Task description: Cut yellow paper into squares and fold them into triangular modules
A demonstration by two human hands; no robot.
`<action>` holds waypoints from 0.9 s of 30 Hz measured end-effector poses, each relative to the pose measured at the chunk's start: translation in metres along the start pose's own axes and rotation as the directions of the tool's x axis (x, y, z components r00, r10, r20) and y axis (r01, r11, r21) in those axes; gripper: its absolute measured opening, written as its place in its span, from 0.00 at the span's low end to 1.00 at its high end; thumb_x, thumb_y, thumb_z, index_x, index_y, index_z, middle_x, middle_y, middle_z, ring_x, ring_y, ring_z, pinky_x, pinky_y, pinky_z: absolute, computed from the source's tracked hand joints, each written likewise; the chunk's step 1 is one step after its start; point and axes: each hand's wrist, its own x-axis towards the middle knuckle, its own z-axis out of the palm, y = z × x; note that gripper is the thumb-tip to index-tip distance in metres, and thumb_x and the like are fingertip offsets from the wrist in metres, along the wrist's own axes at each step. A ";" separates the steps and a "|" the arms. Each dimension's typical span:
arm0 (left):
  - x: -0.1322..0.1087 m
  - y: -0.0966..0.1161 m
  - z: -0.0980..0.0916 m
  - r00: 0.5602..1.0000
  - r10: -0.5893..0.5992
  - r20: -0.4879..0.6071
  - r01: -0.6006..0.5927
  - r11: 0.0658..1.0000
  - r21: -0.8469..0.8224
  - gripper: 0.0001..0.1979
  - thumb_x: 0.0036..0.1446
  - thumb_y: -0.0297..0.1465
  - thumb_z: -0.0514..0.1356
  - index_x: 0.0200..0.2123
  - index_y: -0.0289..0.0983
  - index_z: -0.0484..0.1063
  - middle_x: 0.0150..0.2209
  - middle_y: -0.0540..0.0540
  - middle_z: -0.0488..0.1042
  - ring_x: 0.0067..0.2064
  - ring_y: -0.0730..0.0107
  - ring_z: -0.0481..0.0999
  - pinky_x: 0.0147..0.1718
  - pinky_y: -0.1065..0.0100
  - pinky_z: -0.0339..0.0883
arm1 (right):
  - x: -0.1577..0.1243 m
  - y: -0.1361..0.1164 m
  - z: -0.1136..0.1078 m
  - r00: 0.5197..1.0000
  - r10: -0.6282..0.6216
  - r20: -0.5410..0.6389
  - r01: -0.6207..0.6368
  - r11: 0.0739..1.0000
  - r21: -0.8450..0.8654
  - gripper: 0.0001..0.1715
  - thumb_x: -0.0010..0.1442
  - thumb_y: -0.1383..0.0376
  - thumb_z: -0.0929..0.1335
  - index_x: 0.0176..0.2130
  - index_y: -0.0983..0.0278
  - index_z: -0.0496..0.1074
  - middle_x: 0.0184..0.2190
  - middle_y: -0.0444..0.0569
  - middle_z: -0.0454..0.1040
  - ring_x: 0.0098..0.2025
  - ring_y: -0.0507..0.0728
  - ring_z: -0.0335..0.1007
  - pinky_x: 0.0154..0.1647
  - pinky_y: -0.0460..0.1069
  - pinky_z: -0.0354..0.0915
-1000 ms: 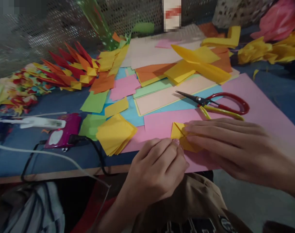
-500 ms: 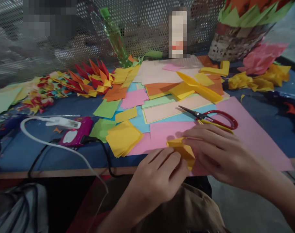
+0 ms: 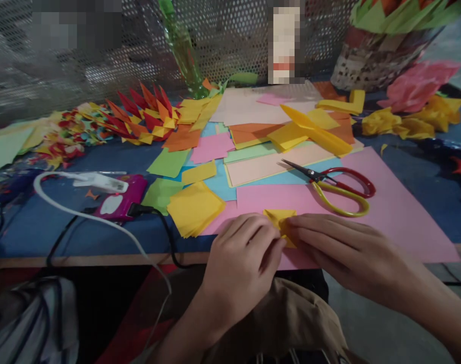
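Observation:
Between my hands a small folded yellow paper (image 3: 279, 215) lies on the pink sheet (image 3: 389, 202) at the table's front edge. My left hand (image 3: 249, 247) has its fingers curled on the paper's left side, thumb and fingertips pressed together. From the right, my right hand (image 3: 340, 245) grips the paper with its fingers close together; its thumb is mostly hidden. Scissors (image 3: 314, 174) with one red and one yellow handle lie partly open just beyond my right hand. A stack of yellow squares (image 3: 194, 208) sits left of my left hand.
A magenta power adapter (image 3: 134, 194) with a white cable and black cords lies at left. Behind are a red and orange paper ring (image 3: 150, 114), a green bottle (image 3: 185, 58), coloured sheets and a woven basket (image 3: 363, 63). Yellow and pink crepe flowers lie at right.
The folded yellow paper now looks flatter and lower against the pink sheet. My right hand has shifted down, away from the scissors, whose yellow handle shows fully. The camera view has moved slightly.

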 end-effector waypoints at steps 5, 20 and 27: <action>0.001 0.008 0.006 0.994 -0.106 -0.013 0.106 0.994 -0.018 0.06 0.74 0.25 0.62 0.40 0.39 0.72 0.43 0.47 0.81 0.47 0.62 0.79 0.49 0.57 0.76 | -0.011 -0.003 0.000 1.000 -0.021 0.004 0.021 1.000 0.006 0.27 0.68 0.78 0.69 0.63 0.67 0.78 0.63 0.59 0.82 0.68 0.64 0.77 0.70 0.58 0.76; -0.005 0.006 0.013 0.996 -0.066 -0.066 0.069 0.997 0.046 0.04 0.73 0.23 0.63 0.43 0.37 0.75 0.45 0.47 0.82 0.48 0.63 0.81 0.51 0.58 0.78 | -0.017 -0.008 0.003 0.990 -0.130 0.053 0.137 0.976 -0.169 0.16 0.70 0.78 0.68 0.53 0.71 0.81 0.65 0.65 0.79 0.75 0.70 0.69 0.68 0.61 0.78; -0.026 -0.010 0.007 0.950 0.308 -0.056 -0.279 0.912 0.300 0.13 0.69 0.25 0.70 0.55 0.27 0.81 0.56 0.37 0.86 0.62 0.51 0.83 0.61 0.54 0.79 | -0.013 -0.017 0.006 0.991 -0.125 0.049 0.133 0.968 -0.213 0.15 0.70 0.73 0.70 0.54 0.73 0.81 0.64 0.63 0.80 0.72 0.72 0.72 0.64 0.62 0.81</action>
